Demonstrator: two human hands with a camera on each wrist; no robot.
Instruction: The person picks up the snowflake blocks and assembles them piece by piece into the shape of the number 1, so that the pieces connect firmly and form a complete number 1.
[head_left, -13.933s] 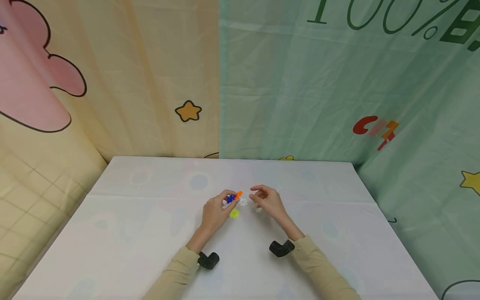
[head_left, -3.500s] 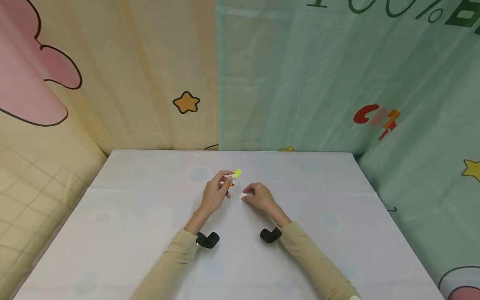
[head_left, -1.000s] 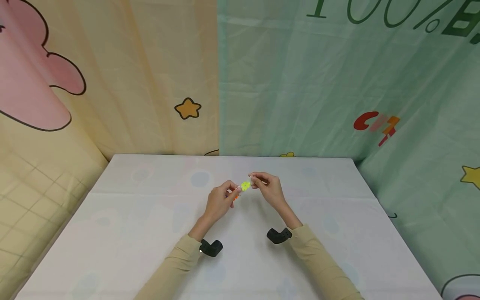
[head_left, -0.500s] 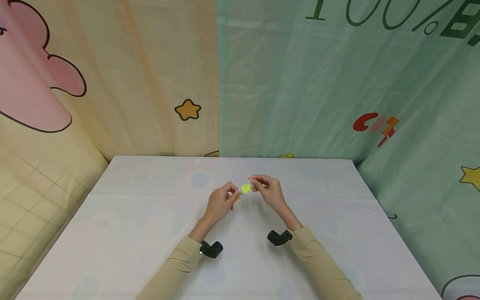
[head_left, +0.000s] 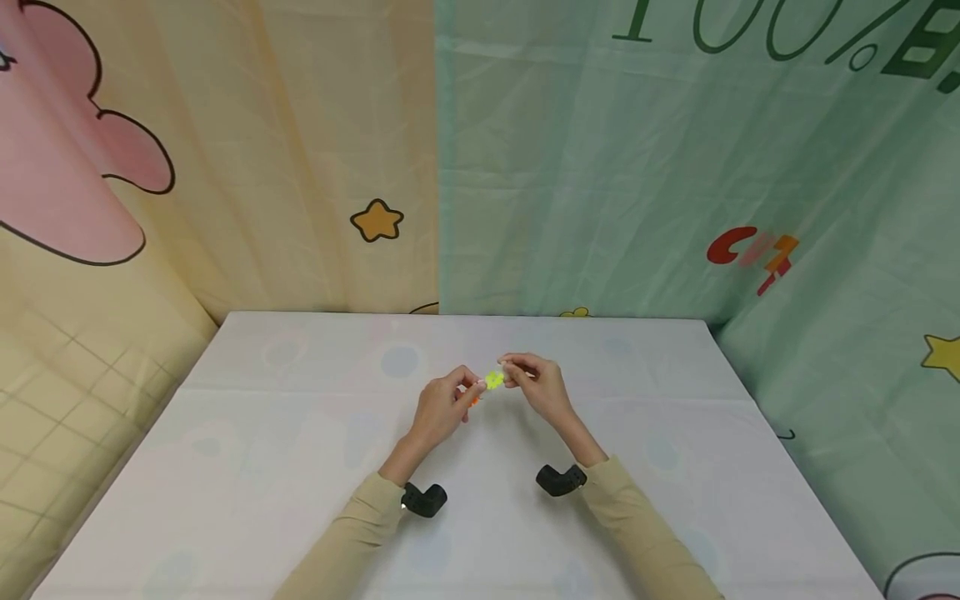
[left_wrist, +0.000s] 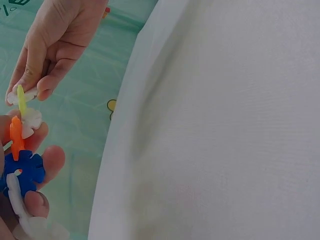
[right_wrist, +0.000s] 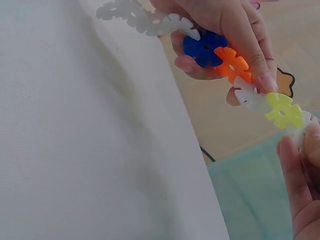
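A chain of notched plastic snowflake discs hangs between my hands above the table. My left hand (head_left: 441, 406) grips it around the blue disc (right_wrist: 204, 49), the orange disc (right_wrist: 232, 65) and a white disc (right_wrist: 245, 93), thumb near the yellow disc (right_wrist: 284, 111). Past the blue one, more white discs (right_wrist: 125, 14) trail off, joined in a row. At the other end, my right hand (head_left: 543, 389) pinches a white disc (left_wrist: 31, 94) between thumb and fingers, edge right at the yellow disc. Fingers partly hide that white disc.
A white cloth covers the table (head_left: 480, 517), whose far edge meets a printed curtain (head_left: 562, 208). Black wrist cameras sit on the left wrist (head_left: 424, 501) and the right wrist (head_left: 561, 481), beside beige sleeves.
Yellow and white discs that lay on the table are now up in my hands, the yellow joined to the chain. Over the last second both hands lowered slightly and drew a little closer.
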